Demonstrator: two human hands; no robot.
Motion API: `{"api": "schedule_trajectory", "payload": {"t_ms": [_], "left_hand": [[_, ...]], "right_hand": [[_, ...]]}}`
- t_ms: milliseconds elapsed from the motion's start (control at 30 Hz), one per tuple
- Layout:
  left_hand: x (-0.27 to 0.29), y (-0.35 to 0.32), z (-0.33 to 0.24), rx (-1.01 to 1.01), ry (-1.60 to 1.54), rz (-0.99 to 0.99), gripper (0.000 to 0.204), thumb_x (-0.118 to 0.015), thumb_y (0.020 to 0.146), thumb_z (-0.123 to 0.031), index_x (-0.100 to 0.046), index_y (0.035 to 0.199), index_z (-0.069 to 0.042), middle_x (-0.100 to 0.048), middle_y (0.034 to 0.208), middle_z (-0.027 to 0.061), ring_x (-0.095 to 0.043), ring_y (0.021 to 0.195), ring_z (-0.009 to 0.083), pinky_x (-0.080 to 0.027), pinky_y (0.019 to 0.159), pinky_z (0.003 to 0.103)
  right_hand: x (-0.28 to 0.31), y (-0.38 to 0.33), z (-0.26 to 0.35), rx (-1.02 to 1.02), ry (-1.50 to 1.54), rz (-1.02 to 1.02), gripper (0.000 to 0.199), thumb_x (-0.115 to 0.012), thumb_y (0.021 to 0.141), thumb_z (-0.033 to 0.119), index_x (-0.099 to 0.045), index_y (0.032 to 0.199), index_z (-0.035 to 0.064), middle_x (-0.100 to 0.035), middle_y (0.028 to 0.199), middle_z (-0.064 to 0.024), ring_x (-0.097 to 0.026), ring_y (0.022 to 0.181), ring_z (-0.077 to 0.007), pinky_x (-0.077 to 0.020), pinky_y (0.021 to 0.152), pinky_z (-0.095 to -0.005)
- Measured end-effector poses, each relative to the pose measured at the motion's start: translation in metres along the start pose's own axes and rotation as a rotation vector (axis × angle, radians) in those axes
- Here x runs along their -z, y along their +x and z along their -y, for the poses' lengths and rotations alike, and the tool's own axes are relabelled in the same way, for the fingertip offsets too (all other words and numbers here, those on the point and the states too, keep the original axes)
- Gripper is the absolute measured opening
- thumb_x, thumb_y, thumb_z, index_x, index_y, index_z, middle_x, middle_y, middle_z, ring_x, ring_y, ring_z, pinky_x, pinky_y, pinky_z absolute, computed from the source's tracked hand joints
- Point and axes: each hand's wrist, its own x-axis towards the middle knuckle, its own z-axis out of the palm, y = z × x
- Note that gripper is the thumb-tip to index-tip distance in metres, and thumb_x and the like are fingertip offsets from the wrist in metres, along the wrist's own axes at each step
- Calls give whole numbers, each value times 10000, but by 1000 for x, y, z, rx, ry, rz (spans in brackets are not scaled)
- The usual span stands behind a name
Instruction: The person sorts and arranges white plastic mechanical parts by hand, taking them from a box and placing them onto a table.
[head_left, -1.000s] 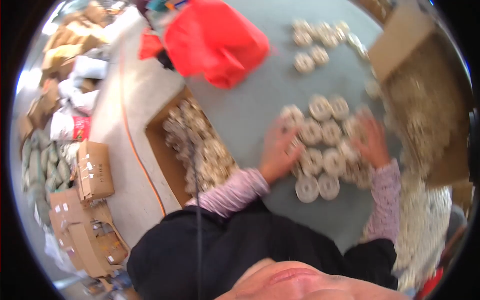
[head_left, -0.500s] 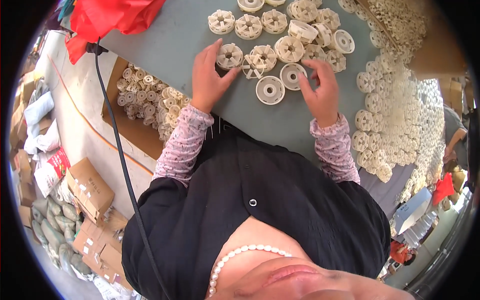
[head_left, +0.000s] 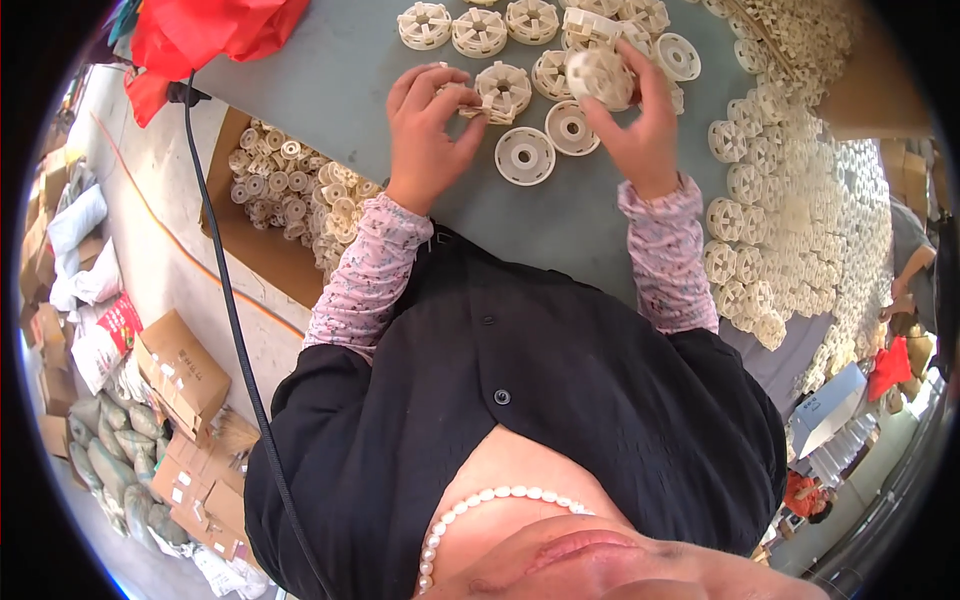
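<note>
A cream plastic wheel (head_left: 598, 77) is held off the grey table (head_left: 330, 90), clasped in the curled fingers of the right hand (head_left: 640, 125). The left hand (head_left: 428, 135) pinches a small cream piece (head_left: 470, 100) beside another wheel (head_left: 503, 88). 2 flat discs (head_left: 524, 156) lie between the hands. Finished wheels (head_left: 480, 30) sit beyond; a boxful of parts (head_left: 290, 190) judged still to do
</note>
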Motion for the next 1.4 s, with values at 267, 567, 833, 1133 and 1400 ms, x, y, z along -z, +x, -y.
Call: {"api": "schedule_trajectory", "payload": {"t_ms": [267,567,833,1133,1400], "left_hand": [[20,-3,74,882,-866,-332,257,-790,917,-151,-695,1103,0,-713,965,25,-654,833,72,-547,752,236],[34,20,98,299,437,-528,331,-803,816,-162,-708,1098,-16,-641,964,122,-636,934,324,-539,866,422],[11,-33,-59,87,-264,175,483,-832,809,-256,-663,1227,-82,-620,1257,157,-602,1180,366,-512,1005,434],[-1,-57,-48,70,-165,315,575,-856,737,-210,-643,1252,-71,-605,1238,142,-590,1103,362,-513,957,440],[-5,-70,-54,74,-135,266,580,-851,756,-193,-623,1276,-72,-601,1271,133,-579,1144,363,-492,984,452]], "right_hand": [[30,-57,8,114,-125,152,688,-801,768,204,-551,1380,11,-593,1213,-196,-584,1116,-400,-486,969,-472],[35,-62,21,163,-476,170,703,-803,748,181,-562,1402,89,-564,1331,-157,-526,1260,-357,-412,1064,-500],[9,-42,5,256,-563,211,503,-823,768,281,-683,1231,142,-621,1328,-83,-541,1256,-312,-362,1091,-493],[31,-95,44,95,-158,280,215,-720,931,267,-688,1054,93,-685,1059,-86,-614,1053,-300,-444,939,-408],[30,-148,33,-499,130,241,152,-706,959,177,-658,1002,39,-666,883,-80,-624,861,-234,-494,697,-342]]}}
